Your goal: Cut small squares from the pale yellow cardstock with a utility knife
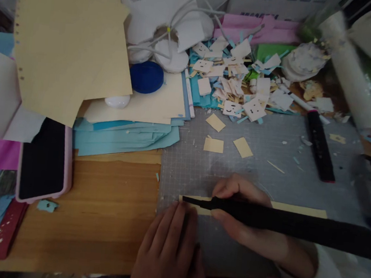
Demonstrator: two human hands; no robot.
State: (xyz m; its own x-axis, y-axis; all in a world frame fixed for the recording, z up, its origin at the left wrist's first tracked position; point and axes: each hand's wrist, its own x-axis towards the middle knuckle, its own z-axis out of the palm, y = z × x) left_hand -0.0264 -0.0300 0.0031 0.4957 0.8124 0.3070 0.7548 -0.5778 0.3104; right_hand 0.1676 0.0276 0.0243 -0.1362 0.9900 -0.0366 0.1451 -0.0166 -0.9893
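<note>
On the grey cutting mat lies a long cream paper strip. My right hand is closed around a long black tool, whose thin tip rests over the strip's left end. My left hand lies with its fingertips at the strip's lower left edge, close to the tip; its fingers are together and fairly flat. Three small cream paper rectangles lie on the mat beyond my hands.
A pile of small paper pieces with drawn faces lies at the back. A black marker is at the right. At the left are a phone, blue sheets, a blue lid and a large cream sheet.
</note>
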